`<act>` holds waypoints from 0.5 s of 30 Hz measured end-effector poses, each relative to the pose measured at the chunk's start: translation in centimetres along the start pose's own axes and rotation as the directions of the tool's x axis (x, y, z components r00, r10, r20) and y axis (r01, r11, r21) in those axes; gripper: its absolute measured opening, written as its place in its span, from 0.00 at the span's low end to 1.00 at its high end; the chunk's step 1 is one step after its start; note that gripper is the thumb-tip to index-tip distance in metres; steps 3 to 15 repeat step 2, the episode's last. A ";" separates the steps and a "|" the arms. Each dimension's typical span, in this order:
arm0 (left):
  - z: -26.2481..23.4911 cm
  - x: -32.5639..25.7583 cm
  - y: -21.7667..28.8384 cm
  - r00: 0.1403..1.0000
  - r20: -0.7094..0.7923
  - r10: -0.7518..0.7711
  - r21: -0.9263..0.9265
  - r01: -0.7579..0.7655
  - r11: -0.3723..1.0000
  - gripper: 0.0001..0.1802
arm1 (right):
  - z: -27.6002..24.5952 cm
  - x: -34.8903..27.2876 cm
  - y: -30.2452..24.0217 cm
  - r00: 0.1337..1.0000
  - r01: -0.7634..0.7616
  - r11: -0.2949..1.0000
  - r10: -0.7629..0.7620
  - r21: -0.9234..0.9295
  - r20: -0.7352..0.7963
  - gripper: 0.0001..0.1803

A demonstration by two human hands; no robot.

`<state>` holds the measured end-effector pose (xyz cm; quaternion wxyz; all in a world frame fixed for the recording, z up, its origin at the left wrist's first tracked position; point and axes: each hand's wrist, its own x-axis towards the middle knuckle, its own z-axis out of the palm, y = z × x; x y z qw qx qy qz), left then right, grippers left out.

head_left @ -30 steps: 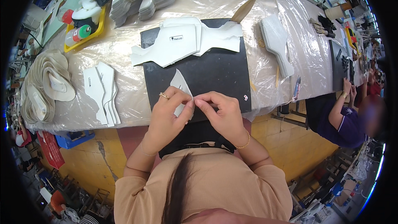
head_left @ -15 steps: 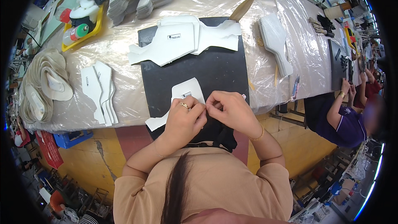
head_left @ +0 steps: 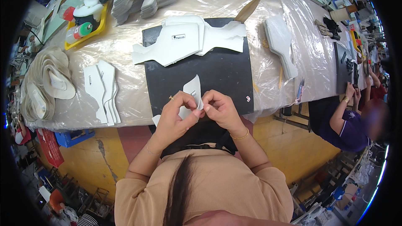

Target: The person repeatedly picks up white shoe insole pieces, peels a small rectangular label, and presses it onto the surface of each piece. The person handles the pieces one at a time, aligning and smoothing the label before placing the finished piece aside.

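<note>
We hold a small white cut piece (head_left: 190, 96) between both hands, just above the near edge of the black mat (head_left: 217, 75). Our left hand (head_left: 176, 115) has its fingers closed around the lower part of the piece, and our right hand (head_left: 220, 109) pinches its edge with curled fingers, the two hands touching each other. At the far end of the mat lie larger white cut sheets (head_left: 188, 39), overlapping. To our left on the plastic-covered table (head_left: 259, 0) sits a small stack of white shapes (head_left: 102, 90), and further left a pile of cream curved pieces (head_left: 44, 79). A yellow tray (head_left: 69, 44) with bottles stands at the far left. Right of the mat lies a white paddle-shaped piece (head_left: 280, 42). Another person (head_left: 349, 121) works at the far right.
</note>
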<state>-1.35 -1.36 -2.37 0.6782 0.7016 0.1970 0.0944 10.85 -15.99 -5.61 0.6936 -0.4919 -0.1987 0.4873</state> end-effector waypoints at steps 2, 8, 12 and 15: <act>-0.5 0.1 -0.3 0.996 0.049 -0.075 0.021 0.074 0.997 0.09 | 0.0 0.0 0.0 1.000 0.019 0.998 -0.018 -0.058 0.015 0.04; -0.5 0.1 -0.3 0.996 0.049 -0.075 0.021 0.074 0.997 0.09 | 0.0 0.0 0.0 1.000 0.019 0.998 -0.018 -0.058 0.015 0.04; -0.5 0.1 -0.3 0.996 0.049 -0.075 0.021 0.074 0.997 0.09 | 0.0 0.0 0.0 1.000 0.019 0.998 -0.018 -0.058 0.015 0.04; -0.5 0.1 -0.3 0.996 0.049 -0.075 0.021 0.074 0.997 0.09 | 0.0 0.0 0.0 1.000 0.019 0.998 -0.018 -0.058 0.015 0.04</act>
